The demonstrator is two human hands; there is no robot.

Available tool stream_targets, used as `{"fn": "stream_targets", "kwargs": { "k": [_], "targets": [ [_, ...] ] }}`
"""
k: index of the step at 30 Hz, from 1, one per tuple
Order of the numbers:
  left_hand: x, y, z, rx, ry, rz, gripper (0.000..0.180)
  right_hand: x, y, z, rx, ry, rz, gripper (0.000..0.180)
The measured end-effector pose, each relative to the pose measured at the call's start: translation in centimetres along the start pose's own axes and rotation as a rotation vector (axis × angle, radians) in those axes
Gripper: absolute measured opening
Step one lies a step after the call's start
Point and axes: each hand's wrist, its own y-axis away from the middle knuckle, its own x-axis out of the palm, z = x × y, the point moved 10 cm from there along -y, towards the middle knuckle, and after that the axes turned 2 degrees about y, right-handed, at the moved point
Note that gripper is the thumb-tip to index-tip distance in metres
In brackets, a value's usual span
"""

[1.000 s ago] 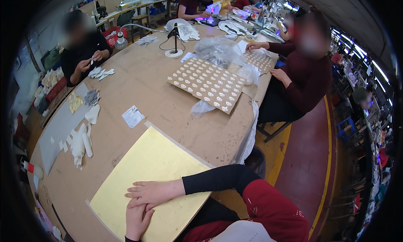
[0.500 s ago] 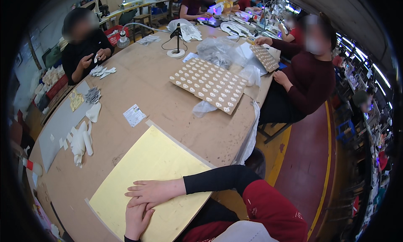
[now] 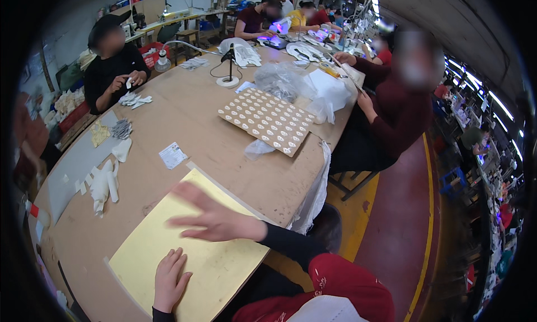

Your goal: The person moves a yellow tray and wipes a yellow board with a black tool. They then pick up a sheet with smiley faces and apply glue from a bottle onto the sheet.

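Spotted board lies beyond the yellow sheet, left hand and right hand spread empty

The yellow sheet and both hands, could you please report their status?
Left hand resting on yellow sheet. Right hand blurred, open over it. Sheet lying on table. Paper slip beyond its far corner.

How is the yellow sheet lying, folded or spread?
Spread: the sheet lies flat under the left hand, with no fold showing.
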Motion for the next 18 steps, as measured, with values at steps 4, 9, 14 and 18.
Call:
{"fn": "stream_targets", "kwargs": {
  "k": [4,9,14,18],
  "targets": [
    [-0.4,0.6,0.2,0.001,-0.03,-0.034,0.046,-10.4,8.9,-4.6,0.376,-0.346,-0.629,0.074],
    [-0.3,0.4,0.4,-0.013,-0.024,-0.041,0.042,-18.6,21.8,-9.6,0.812,-0.959,-1.26,0.088],
    [0.0,-0.1,0.2,-0.052,0.015,-0.03,0.042,-25.0,28.2,-8.2,0.698,-0.991,-1.568,0.097],
    [-0.2,0.2,0.1,-0.05,-0.013,-0.052,0.04,-27.5,26.4,-3.2,0.444,-0.831,-1.554,0.091]
  ]
}}
